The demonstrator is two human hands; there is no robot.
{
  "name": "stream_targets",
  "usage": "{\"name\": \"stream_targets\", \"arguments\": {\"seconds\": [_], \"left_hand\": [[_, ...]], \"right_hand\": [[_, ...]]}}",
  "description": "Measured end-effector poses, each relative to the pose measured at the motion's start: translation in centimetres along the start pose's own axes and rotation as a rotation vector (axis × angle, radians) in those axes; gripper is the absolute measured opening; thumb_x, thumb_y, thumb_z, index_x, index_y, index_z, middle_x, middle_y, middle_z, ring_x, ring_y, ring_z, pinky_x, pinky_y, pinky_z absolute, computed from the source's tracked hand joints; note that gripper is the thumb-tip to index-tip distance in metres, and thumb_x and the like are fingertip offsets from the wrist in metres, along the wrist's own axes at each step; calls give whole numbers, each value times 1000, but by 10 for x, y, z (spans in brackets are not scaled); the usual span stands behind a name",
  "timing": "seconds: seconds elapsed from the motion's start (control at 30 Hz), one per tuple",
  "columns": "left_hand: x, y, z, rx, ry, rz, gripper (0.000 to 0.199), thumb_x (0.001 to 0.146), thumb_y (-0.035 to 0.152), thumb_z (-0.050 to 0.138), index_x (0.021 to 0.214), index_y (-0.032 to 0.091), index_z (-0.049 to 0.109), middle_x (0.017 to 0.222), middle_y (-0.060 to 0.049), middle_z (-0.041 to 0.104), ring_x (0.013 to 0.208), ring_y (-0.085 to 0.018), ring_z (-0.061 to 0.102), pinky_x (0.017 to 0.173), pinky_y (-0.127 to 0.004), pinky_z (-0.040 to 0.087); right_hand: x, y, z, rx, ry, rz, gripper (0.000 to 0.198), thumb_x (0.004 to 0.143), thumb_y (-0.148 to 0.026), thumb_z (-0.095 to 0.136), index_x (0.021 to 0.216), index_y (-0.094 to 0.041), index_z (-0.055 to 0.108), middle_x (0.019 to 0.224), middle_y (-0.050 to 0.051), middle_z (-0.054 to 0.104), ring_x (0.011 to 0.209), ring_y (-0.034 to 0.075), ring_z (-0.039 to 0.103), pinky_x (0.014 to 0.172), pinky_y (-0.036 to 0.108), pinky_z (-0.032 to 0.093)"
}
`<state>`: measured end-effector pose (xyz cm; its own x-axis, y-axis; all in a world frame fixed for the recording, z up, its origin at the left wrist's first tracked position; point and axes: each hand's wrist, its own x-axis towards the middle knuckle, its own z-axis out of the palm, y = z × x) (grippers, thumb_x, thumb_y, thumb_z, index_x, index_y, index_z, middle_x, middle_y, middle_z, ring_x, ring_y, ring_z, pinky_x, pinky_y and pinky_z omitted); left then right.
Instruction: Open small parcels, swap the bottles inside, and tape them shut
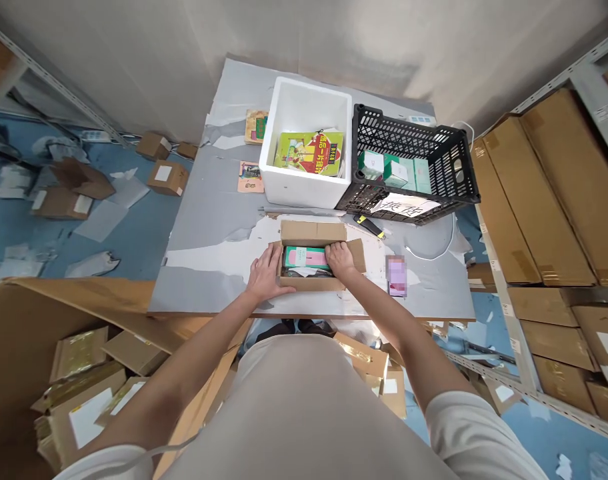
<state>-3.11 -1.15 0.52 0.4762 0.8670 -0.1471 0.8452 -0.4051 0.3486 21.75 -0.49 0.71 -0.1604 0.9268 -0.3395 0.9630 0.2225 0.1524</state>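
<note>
Carton (313,231): matt brown cardboard
Pack (304,257): smooth printed card
Tub (304,189): matt white foam
Books (311,153): glossy printed paper
Crate (447,198): black perforated plastic
Cutter (369,227): black-and-yellow plastic
Table (204,220): smooth grey covering, torn ragged over white
Shelf (527,343): pale, smooth perforated metal

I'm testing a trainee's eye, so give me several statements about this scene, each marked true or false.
1. The left hand and right hand are at the open cardboard box. True.
2. That box is empty. False: a green-and-pink package lies inside.
3. The white bin and black crate stand side by side. True.
4. That bin is covered. False: it is open, a book showing inside.
5. The black-and-yellow tool lies on the table. True.
</note>
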Motion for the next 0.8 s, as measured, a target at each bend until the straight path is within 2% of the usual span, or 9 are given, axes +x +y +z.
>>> {"name": "stream_targets", "arguments": {"seconds": [0.17, 0.3, 0.4, 0.53, 0.63, 0.8], "left_hand": [[-1, 4, 2, 30, -4, -32, 125, 55, 75, 62, 148, 13, 7, 152, -21, 16, 138, -36, 22, 107, -53, 24], [-1, 5, 2, 42, -4, -43, 124, 56, 76, 60, 148, 13, 5, 153, -21, 15, 138, -36, 21, 107, -54, 23], [-1, 5, 2, 34, 2, -39, 122, 56, 76, 60, 148, 14, 7, 153, -20, 15, 138, -36, 21, 107, -55, 24], [1, 7, 2, 24, 17, -45, 120, 57, 74, 61, 148, 16, 9, 152, -20, 17, 137, -37, 24, 106, -56, 24], [2, 9, 3, 28, 35, -48, 119, 58, 74, 61, 148, 15, 10, 152, -21, 18, 137, -37, 24, 105, -57, 23], [0, 10, 6, 46, 50, -63, 116, 60, 74, 58, 147, 14, 12, 152, -21, 17, 137, -38, 24, 105, -57, 23]], "right_hand": [[-5, 1, -5, -1, -3, -31, 31, 78, -11, 50, 107, -12, 57, 101, 19, 62, 99, 29, 52, 89, 42, 32], [-23, 22, -21, 117, 71, -136, 63, 63, -17, 66, 122, -11, 46, 110, 18, 58, 102, 30, 52, 93, 43, 32], [-36, 38, -31, 407, 230, -207, 75, 64, -26, 65, 131, -13, 33, 122, 17, 52, 111, 30, 48, 100, 46, 28], [-42, 36, -30, 711, 365, -189, 59, 67, -31, 63, 119, -17, 37, 128, 17, 47, 118, 27, 45, 96, 41, 36], [-38, 23, -24, 774, 394, -188, 44, 71, -34, 64, 107, -19, 44, 130, 17, 44, 121, 27, 43, 97, 40, 37], [-27, 16, -20, 803, 380, -249, 48, 74, -36, 65, 113, -17, 45, 137, 19, 37, 128, 27, 35, 100, 43, 34]]}}
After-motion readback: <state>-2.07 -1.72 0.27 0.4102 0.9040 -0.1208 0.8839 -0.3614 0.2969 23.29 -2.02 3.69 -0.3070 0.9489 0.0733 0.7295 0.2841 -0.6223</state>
